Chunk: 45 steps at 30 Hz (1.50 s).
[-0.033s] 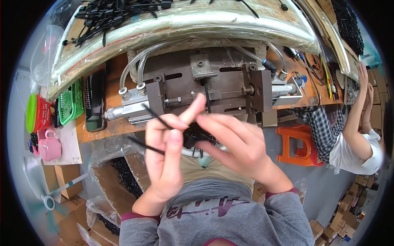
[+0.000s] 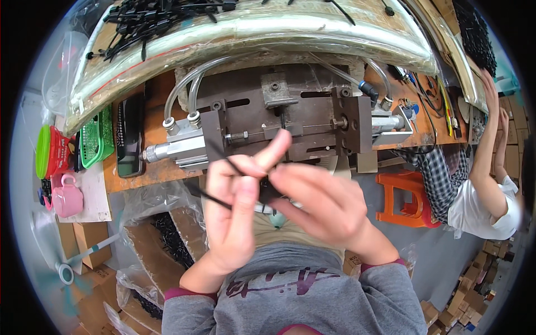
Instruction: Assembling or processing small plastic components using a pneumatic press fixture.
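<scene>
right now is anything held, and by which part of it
The left hand holds thin black pieces between thumb and fingers, inward of their protruding left ends. What the right hand grips is too blurred to tell.

A brown metal fixture (image 2: 240, 86) bars the way straight ahead, clear hoses (image 2: 170, 106) arching over its left end and a plastic-wrapped shelf (image 2: 268, 33) beyond it. Open room lies between the right hand (image 2: 329, 206) and the orange stool (image 2: 397, 177).
</scene>
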Each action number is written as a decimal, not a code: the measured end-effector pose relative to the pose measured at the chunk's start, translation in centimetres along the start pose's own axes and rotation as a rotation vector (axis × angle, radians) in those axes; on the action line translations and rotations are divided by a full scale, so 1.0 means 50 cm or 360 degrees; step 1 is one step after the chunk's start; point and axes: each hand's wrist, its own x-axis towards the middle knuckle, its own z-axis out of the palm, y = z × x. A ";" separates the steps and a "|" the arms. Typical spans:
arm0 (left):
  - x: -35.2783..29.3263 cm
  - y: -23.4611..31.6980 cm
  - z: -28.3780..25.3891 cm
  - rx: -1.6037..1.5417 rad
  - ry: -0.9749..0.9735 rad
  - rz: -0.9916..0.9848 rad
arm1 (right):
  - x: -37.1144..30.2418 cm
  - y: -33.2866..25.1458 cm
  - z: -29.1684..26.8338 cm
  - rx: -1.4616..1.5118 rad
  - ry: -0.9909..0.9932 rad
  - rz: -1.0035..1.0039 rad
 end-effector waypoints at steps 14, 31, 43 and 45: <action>-0.013 0.033 -0.046 -0.0276 -0.0191 -0.0555 | -0.020 0.028 0.009 -0.0184 -0.0273 0.0185; 0.010 0.074 -0.053 0.1261 -0.0023 0.0412 | 0.209 0.137 -0.107 -0.0545 0.0273 0.0150; 0.013 -0.046 0.000 0.2179 -0.0235 0.0720 | 0.291 0.235 -0.164 -0.0771 -0.0140 0.0681; 0.019 -0.040 0.003 0.2216 -0.0244 0.0690 | 0.259 0.207 -0.143 -0.0602 0.0028 0.0336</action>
